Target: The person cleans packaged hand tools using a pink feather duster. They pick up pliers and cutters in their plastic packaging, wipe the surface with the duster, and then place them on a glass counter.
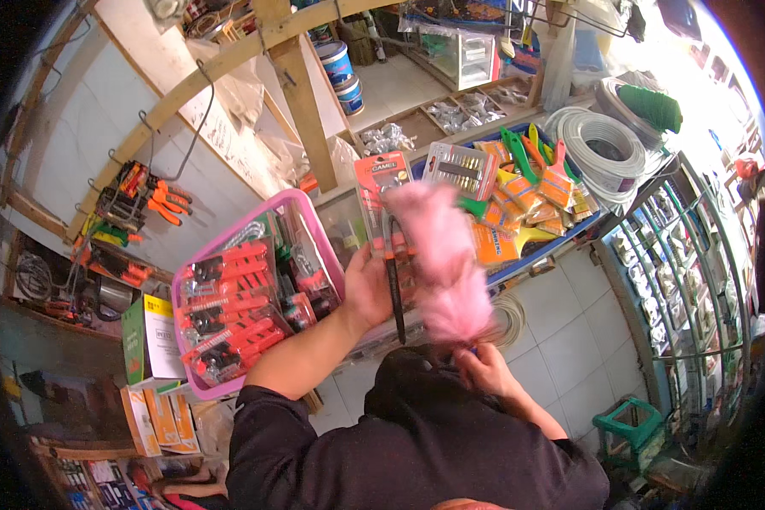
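Observation:
My left hand (371,287) holds a carded hand tool in a red-and-white blister pack (377,171) that carries the Camel brand name. A long black handle (393,293) slants down out of the pack; the duster hides part of the tool, so its exact kind is unclear. In front of my dark sleeve, my right hand (484,368) grips the lower end of a fluffy pink duster (452,268). Blurred by motion, the duster's head lies across the right side of the pack. Its grip is mostly covered by my fingers.
Red carded tools fill a pink basket (309,220) on the left. A blue tray (551,252) at right bears paintbrushes and a carded bit set (461,169). Cable coils (596,150) lie beyond it. Pliers (169,203) hang from hooks. A green stool (628,417) stands lower right.

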### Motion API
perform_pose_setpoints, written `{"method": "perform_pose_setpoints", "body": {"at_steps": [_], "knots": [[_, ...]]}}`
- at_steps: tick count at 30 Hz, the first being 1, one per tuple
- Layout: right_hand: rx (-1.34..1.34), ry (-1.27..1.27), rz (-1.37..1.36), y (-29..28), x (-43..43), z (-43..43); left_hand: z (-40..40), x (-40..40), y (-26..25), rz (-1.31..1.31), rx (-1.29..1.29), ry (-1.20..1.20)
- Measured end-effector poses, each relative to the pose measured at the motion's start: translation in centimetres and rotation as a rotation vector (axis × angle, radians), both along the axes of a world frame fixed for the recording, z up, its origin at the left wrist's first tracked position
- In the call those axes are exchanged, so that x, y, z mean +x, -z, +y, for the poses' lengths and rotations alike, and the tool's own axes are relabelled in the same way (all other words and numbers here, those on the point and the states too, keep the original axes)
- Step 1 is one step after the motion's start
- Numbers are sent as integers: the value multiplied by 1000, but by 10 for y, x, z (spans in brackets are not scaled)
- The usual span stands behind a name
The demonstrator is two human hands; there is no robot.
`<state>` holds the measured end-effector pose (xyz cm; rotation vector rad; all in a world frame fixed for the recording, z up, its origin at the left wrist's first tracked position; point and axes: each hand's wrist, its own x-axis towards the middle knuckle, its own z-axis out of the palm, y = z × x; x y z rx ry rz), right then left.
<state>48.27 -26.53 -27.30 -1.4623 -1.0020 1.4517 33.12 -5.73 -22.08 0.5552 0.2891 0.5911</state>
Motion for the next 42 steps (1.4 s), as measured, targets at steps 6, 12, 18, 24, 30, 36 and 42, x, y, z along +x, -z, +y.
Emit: {"method": "perform_pose_setpoints", "body": {"at_steps": [6, 12, 18, 24, 30, 36, 42], "knots": [[-76, 115, 197, 0, 1, 0, -2, -2, 8, -272, -298, 28], [77, -14, 158, 9, 2, -10, -12, 8, -28, -172, -166, -65], [10, -72, 139, 8, 3, -22, -3, 4, 2, -86, -168, -45], [-29, -75, -36, -7, -6, -12, -3, 4, 0, -206, -326, -136], [-138, 51, 97, -4, -10, -14, -13, 3, -27, -2, -368, -189], [150, -217, -77, -11, -14, -17, -3, -13, -10, -113, -87, 114], [-49, -75, 58, 3, -14, -15, -16, 3, -26, 12, -236, -178]]}}
